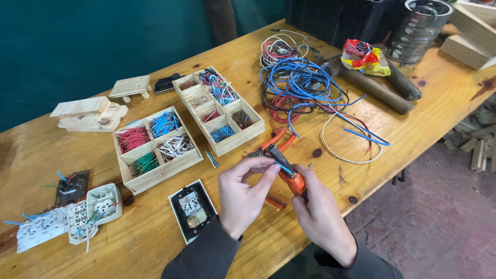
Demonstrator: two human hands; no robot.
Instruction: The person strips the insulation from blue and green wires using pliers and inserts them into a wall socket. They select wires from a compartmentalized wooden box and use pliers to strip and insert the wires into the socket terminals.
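- The left hand (243, 194) is closed in a pinch: thumb and forefinger hold a short blue wire piece (283, 167) at its near-left end. Most of the piece is hidden between the fingertips and the tool, so only a small stretch shows.
- The right hand (320, 217) is wrapped shut round the orange handles of a wire stripper (285, 173), whose dark head points far-left and meets the blue wire piece. Whether the tool's head is biting the wire or only touching it cannot be made out.
- A second pair of orange-handled pliers (276, 139) lies on the wooden table (361, 170) just beyond the hands; its tip is partly masked by the left fingers.
- Far of that, a tangle of wires (299, 85) in blue, red, white and black; single strands cannot be followed.
- Left of the hands, a four-compartment wooden tray (152, 147) holds red, blue, green and white-and-dark wire pieces, one colour to a compartment. Beside it, further right and far, stands a long divided tray (219, 108), its contents too small to sort.
- A black-and-white switch plate (192, 209) lies just left of the left wrist.
- White socket parts (72, 219) sit at the near-left edge, with a dark part (71, 188) beyond them, details unclear.
- Small wooden blocks (90, 113) lie far left.
- At the far right, a metal can (419, 28) is cut off by the frame's top, with two dark wooden handles (382, 88) under a crumpled red-and-yellow wrapper (364, 57); what the handles belong to is hidden.
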